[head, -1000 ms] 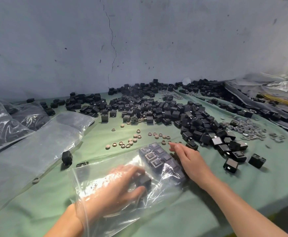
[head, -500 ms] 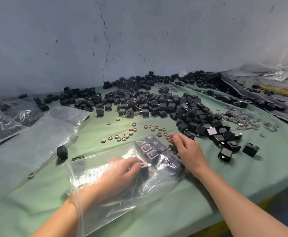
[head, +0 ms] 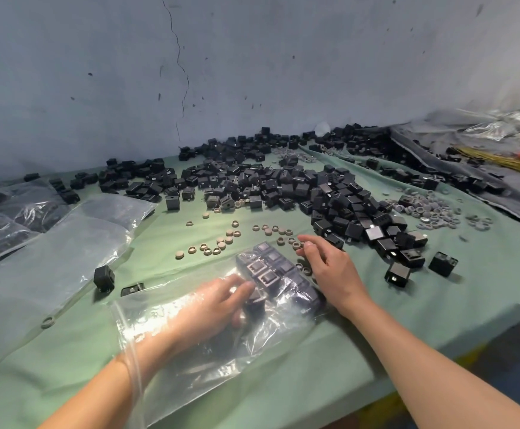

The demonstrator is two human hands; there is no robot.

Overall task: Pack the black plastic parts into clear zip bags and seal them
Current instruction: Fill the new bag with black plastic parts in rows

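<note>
A clear zip bag (head: 209,363) lies open on the green cloth in front of me. My left hand (head: 209,311) is inside it, fingers curled round a black plastic part (head: 254,301) next to several parts lined up in rows (head: 271,270) at the bag's far end. My right hand (head: 329,270) rests outside on the bag's right edge, fingers loosely bent over small tan rings, holding nothing that I can see. A large heap of black parts (head: 314,193) covers the cloth beyond.
Tan rings (head: 221,243) are scattered ahead of the bag and grey rings (head: 435,212) at right. Flat empty bags (head: 51,252) and filled bags (head: 2,218) lie at left. Loose parts (head: 104,277) sit nearby. The table edge runs at lower right, the wall behind.
My left hand has pushed its black part further into the bag, up against the rows. My right hand stays at the bag's right edge.
</note>
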